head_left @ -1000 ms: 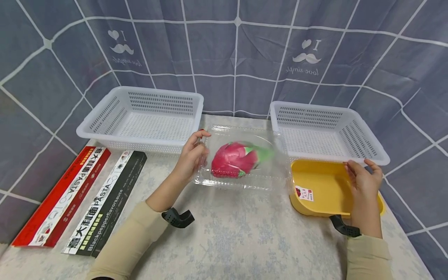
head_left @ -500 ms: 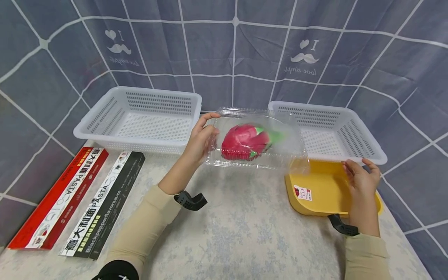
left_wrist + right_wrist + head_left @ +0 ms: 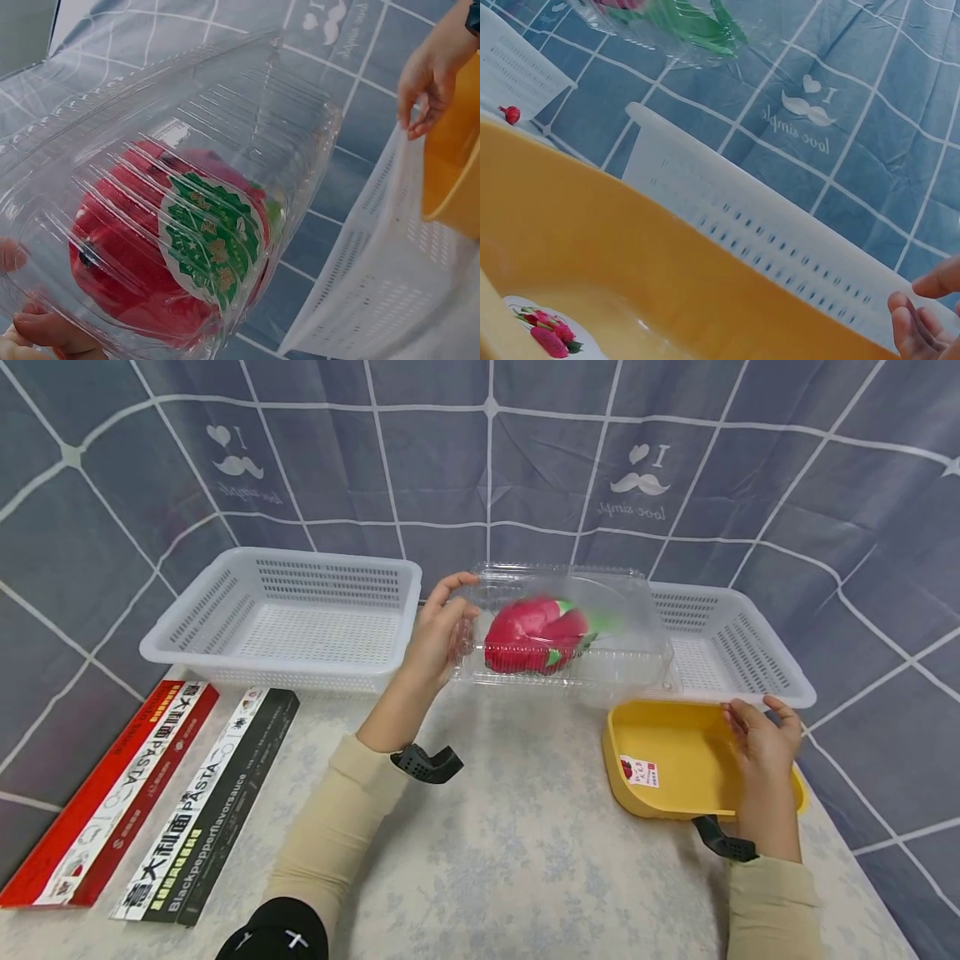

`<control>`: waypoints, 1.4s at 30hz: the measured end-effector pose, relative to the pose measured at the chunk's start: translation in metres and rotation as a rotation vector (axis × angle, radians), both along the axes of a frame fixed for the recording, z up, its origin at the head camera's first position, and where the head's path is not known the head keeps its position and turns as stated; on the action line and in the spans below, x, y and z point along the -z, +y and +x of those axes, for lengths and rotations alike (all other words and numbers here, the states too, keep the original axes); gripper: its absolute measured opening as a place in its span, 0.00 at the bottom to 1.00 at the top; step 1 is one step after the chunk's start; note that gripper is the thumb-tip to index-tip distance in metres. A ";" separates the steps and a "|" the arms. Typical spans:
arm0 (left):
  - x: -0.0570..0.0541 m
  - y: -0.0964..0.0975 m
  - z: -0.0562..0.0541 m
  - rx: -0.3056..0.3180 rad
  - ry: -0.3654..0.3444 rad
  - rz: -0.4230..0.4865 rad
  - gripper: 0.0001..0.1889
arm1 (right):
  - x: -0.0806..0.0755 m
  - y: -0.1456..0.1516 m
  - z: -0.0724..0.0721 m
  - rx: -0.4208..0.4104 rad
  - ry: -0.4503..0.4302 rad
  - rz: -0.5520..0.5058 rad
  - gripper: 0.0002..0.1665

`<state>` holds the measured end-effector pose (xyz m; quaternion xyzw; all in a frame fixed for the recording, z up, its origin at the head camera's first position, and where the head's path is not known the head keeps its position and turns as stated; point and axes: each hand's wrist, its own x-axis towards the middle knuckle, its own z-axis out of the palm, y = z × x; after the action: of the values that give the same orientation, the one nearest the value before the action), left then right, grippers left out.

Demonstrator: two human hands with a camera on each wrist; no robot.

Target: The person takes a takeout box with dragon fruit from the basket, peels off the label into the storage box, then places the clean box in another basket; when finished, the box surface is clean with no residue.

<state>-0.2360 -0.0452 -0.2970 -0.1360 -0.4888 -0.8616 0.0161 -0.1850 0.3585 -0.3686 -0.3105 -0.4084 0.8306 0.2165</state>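
My left hand [image 3: 437, 639] grips the left end of a clear plastic clamshell box [image 3: 622, 664], raised above the back of the table. Inside lies a pink-red dragon fruit [image 3: 525, 631] with green tips; the left wrist view shows a green-and-white label [image 3: 217, 240] on the box or fruit. The box overlaps the left part of the right white basket [image 3: 750, 652] in the head view. My right hand [image 3: 768, 747] pinches that basket's front rim between thumb and fingers. Under this hand stands a yellow tub [image 3: 686, 760] with a small fruit sticker [image 3: 639, 771] inside.
Another white basket [image 3: 322, 631] stands at the back left. A red pasta box [image 3: 112, 789] and a black pasta box [image 3: 217, 806] lie on the left of the table. A small red object [image 3: 510, 114] sits near the left basket. A blue checked curtain [image 3: 435, 468] hangs behind.
My left hand has raised the clamshell box with the dragon fruit and carried it rightward and away, toward the right basket. My right hand stays at the basket rim. The head view has shifted slightly.
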 end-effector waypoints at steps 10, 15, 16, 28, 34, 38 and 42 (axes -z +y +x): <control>-0.002 0.025 -0.011 0.001 -0.019 0.045 0.17 | 0.011 0.009 -0.007 -0.016 -0.025 0.051 0.38; 0.003 0.043 -0.016 0.005 -0.022 0.058 0.16 | -0.004 -0.004 0.001 -0.008 -0.039 0.000 0.36; 0.004 0.047 -0.017 0.009 -0.022 0.062 0.16 | -0.004 -0.004 0.002 -0.009 -0.038 0.001 0.36; 0.007 0.084 -0.040 0.081 -0.040 0.132 0.16 | 0.025 0.018 -0.009 -0.014 -0.033 0.085 0.41; 0.009 0.100 -0.052 0.111 -0.081 0.191 0.17 | 0.069 0.055 -0.028 -0.041 0.046 0.107 0.48; 0.007 0.110 -0.058 0.132 -0.091 0.195 0.17 | 0.069 0.056 -0.028 -0.040 0.038 0.108 0.49; 0.005 0.120 -0.063 0.144 -0.099 0.184 0.17 | 0.043 0.033 -0.017 -0.018 -0.024 0.114 0.45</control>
<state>-0.2994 0.0748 -0.3022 -0.1258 -0.3967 -0.9075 -0.0576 -0.2019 0.3918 -0.4115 -0.3041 -0.4604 0.8040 0.2215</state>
